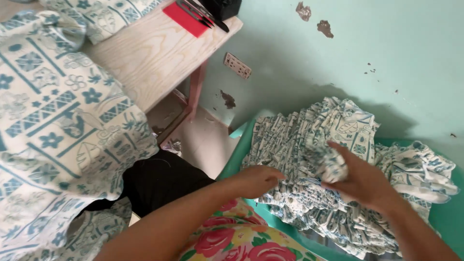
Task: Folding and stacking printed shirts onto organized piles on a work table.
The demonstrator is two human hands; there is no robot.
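The stack of blue-and-white printed cloth pieces sits on a green plastic chair at four o'clock. The right hand is closed around one bunched piece at the stack's top; the left hand is curled, fingers tucked into the stack's near edge. The cloth looks light, limp and apt to slide; pinching a hemmed edge seems surest.

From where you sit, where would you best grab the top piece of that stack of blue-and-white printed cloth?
Probably by its near free edge, coming from above and the front. The stack of cloth pieces lies flat on the green chair, edges fanned toward the person, so the top layer can likely be pinched off there. The right hand already grips a bunched corner; the left hand rests on the near edge.
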